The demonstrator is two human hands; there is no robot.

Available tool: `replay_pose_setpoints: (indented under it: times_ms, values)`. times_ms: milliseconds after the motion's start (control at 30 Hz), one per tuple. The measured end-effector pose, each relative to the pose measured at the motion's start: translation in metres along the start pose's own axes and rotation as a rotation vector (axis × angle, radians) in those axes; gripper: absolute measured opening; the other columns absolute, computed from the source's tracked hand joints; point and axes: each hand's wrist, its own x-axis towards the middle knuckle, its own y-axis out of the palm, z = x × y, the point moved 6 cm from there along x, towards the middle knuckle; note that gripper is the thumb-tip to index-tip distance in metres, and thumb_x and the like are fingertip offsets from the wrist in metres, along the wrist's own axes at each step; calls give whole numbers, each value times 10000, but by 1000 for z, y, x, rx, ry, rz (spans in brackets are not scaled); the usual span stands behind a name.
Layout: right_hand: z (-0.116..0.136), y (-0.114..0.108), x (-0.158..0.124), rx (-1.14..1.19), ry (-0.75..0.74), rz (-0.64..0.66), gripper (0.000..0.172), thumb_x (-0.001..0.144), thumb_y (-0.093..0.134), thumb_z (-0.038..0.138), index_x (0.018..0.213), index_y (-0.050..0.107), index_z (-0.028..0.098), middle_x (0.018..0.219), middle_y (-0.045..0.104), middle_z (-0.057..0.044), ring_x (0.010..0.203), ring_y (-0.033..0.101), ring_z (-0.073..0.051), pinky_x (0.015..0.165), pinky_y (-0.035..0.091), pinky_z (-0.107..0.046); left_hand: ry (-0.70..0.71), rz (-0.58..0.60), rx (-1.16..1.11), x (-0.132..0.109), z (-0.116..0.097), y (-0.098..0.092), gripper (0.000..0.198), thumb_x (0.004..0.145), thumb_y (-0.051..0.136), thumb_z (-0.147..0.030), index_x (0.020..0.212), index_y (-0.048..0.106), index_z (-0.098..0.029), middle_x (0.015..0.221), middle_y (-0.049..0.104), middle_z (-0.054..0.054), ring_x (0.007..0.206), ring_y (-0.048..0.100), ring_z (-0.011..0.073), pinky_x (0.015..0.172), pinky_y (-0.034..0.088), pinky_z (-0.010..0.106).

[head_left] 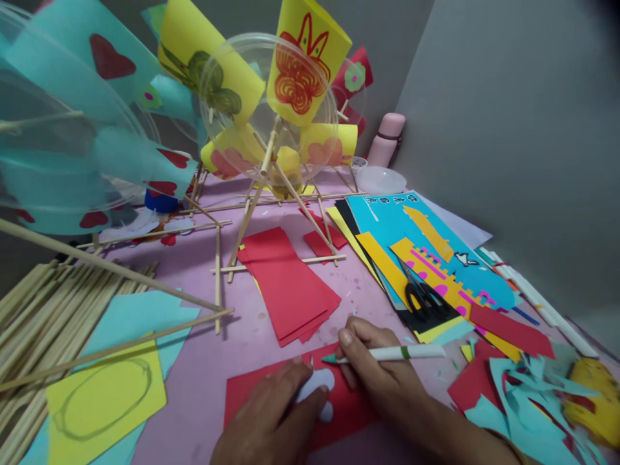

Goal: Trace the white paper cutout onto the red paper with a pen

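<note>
My right hand (372,361) pinches a white felt-tip marker (411,352) with a green tip, slanted to the right. The tip is close above a sheet of red paper (252,387); I cannot tell whether it touches. My left hand (271,413) holds a small pale, lobed paper cutout (317,384) down on that sheet, fingers and thumb at its edges. Part of the cutout is hidden beneath the fingers. Beyond both hands lies a stack of red paper strips (290,284).
Stick-frame wheels with paper vanes and clear plastic discs (268,110) stand behind. Black-handled scissors (423,300) rest on coloured sheets at right, near paper scraps (523,400). Wooden sticks (62,336) and yellow paper with a drawn oval (106,400) lie left. A pink bottle (386,139) stands far back.
</note>
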Motion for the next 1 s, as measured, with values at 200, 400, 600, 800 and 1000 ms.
replay_pose_setpoints:
  times_ms: [200, 400, 600, 800, 1000]
  values:
    - [1, 0, -2, 0, -12, 7, 397, 915, 374, 456, 584, 336, 240, 470, 345, 67, 452, 342, -107, 453, 283, -241, -42, -23, -101, 5, 1, -3, 280, 925, 439, -161, 1134, 617, -218, 1113, 657, 83, 1010, 645, 166, 776, 575, 250]
    - [1, 0, -3, -58, -53, 4, 374, 916, 366, 417, 589, 325, 239, 491, 329, 67, 473, 346, -114, 471, 279, -248, -34, -35, -78, 5, -1, -4, 279, 926, 435, -160, 1129, 617, -221, 1099, 665, 81, 970, 663, 179, 740, 589, 270]
    - [10, 2, -4, -218, -57, 37, 328, 903, 305, 378, 606, 280, 241, 528, 283, 58, 518, 345, -136, 529, 274, -277, -22, -19, -60, -1, 0, -2, 286, 930, 456, -202, 1177, 596, -234, 1161, 645, 99, 1048, 643, 223, 791, 589, 333]
    - [9, 5, -7, -341, -73, 70, 312, 924, 285, 371, 650, 335, 229, 627, 412, 20, 616, 419, -154, 598, 319, -284, -18, 20, -47, 2, -1, -1, 276, 945, 430, -254, 1153, 608, -224, 1170, 643, 114, 1031, 652, 225, 757, 597, 313]
    - [6, 6, -8, -339, -82, 92, 307, 937, 310, 357, 662, 347, 225, 641, 425, 26, 637, 429, -151, 623, 326, -282, -2, 41, -38, 1, -1, 0, 278, 944, 432, -293, 1138, 615, -215, 1178, 640, 130, 1040, 651, 251, 803, 587, 361]
